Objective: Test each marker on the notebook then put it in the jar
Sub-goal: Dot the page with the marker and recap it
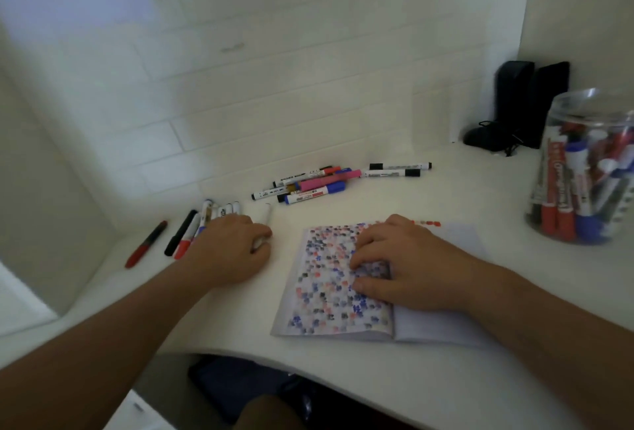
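I see both of my bare forearms reaching forward from the bottom corners of the view, palms turned down. My left hand (pixel 233 251) lies low at the end of an arm that runs up from the lower left; its fingers are curled under and its knuckles face up. The fingertips are tucked out of sight, so I cannot tell how tightly they close. My right hand (pixel 394 263) lies flat, fingers spread a little and only slightly bent, pressing downward, thumb stretched along the near side. The two hands are well apart.

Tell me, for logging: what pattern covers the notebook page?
Dense red, blue and black marker dabs on the notebook, head view.
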